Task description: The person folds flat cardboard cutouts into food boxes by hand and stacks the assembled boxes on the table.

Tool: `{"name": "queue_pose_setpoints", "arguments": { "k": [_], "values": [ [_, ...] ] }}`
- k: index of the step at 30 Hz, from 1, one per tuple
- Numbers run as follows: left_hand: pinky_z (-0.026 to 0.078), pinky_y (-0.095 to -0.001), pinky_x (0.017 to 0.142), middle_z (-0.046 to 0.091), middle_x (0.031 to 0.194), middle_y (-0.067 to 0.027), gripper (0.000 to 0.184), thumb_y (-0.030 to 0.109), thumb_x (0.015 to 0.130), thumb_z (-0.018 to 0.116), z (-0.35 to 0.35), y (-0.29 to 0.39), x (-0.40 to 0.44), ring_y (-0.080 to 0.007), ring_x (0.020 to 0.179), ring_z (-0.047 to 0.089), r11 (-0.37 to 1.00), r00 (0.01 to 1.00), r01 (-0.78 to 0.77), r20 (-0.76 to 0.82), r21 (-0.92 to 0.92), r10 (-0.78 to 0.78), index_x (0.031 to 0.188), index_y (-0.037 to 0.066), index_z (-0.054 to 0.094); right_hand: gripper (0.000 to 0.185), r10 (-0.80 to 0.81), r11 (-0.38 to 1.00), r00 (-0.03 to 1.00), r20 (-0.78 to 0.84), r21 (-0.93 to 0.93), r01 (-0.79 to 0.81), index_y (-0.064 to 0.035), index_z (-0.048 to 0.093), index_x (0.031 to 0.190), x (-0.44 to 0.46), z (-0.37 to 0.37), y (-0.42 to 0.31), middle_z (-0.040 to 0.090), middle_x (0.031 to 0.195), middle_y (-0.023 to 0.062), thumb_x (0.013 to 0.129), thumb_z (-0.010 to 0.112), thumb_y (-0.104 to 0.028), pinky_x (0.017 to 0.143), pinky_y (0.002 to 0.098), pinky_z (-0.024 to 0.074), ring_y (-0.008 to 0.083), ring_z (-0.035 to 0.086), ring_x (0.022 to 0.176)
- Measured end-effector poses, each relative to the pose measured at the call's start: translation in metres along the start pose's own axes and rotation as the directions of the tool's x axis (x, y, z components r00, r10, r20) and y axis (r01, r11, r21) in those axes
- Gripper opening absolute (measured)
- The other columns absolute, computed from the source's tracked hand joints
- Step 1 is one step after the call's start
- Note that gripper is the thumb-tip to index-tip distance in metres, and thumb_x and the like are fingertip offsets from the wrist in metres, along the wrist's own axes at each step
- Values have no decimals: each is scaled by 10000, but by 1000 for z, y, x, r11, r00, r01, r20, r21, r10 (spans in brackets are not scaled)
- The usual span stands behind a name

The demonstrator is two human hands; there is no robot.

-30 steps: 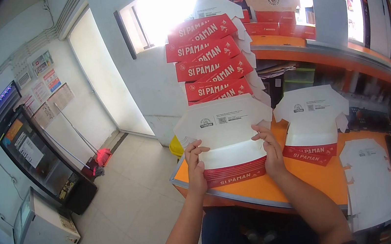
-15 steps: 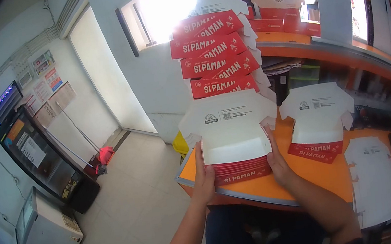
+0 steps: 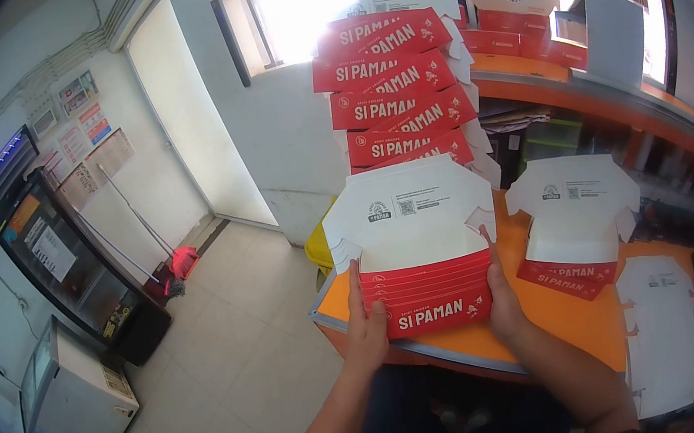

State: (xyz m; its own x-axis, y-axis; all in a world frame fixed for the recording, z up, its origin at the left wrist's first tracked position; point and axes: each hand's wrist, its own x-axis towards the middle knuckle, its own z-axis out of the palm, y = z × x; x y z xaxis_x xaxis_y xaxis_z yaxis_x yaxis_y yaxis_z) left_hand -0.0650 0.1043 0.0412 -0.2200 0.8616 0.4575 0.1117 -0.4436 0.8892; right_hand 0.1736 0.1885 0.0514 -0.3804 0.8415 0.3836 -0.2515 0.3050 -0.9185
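Between my two hands is a stack of nested red-and-white cardboard food boxes [image 3: 439, 313] marked "SI PAMAN", lids raised at the back. My left hand [image 3: 368, 329] presses the stack's left side; my right hand [image 3: 503, 297] presses its right side. Behind it rises a tall pile of similar boxes [image 3: 402, 104], set at alternating angles. To the right, a smaller stack of open boxes [image 3: 573, 270] rests on the orange table [image 3: 546, 330]. Flat unfolded white box blanks [image 3: 662, 333] lie at the table's right.
More boxes [image 3: 513, 15] stand on an orange shelf [image 3: 512, 70] at the back right. A black cable and dark items lie along the table's right side. At left are a glass-door fridge [image 3: 78, 269], a white freezer [image 3: 81, 396] and a red dustpan [image 3: 184, 262].
The held stack has tipped so its front faces me more, showing the full "SI PAMAN" print. Both hands stay on its sides. The view has shifted slightly.
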Motion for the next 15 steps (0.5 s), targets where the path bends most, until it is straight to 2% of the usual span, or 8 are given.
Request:
{"name": "queue_pose_setpoints", "arguments": {
  "k": [3,9,12,15],
  "values": [
    [386,-424,1226,365,1637,-243,937,417,1099,602,-2,0,-1,-279,1447,488,998,1000,18,9,57,-18,1733,32,28,821,30,999,1000,-7,42,-30,-117,82,1746,1,2,-2,170,1776,176,1134,264,-634,1325,452,207,308,201,1637],
    [387,-479,1225,407,1523,-225,1156,401,952,816,-2,1,-3,-321,1424,477,992,998,63,-1,110,-64,1726,36,38,795,43,998,999,-27,46,-42,-120,105,1744,1,4,-5,210,1761,174,1143,263,-616,1320,440,222,297,228,1626],
    [369,-506,1233,399,1543,-240,1211,391,907,861,-6,-1,0,-355,1459,429,994,998,51,26,101,-54,1724,39,39,779,40,998,998,-37,44,-39,-118,121,1743,2,1,2,227,1755,171,1149,268,-601,1319,436,223,293,241,1619],
    [356,-521,1237,390,1558,-256,1222,374,895,869,-8,1,0,-385,1470,408,965,999,-24,43,262,14,1723,38,36,770,49,997,998,-45,54,-47,-116,140,1741,2,2,1,238,1750,168,1152,274,-594,1317,434,225,285,250,1613]
  ]
}}
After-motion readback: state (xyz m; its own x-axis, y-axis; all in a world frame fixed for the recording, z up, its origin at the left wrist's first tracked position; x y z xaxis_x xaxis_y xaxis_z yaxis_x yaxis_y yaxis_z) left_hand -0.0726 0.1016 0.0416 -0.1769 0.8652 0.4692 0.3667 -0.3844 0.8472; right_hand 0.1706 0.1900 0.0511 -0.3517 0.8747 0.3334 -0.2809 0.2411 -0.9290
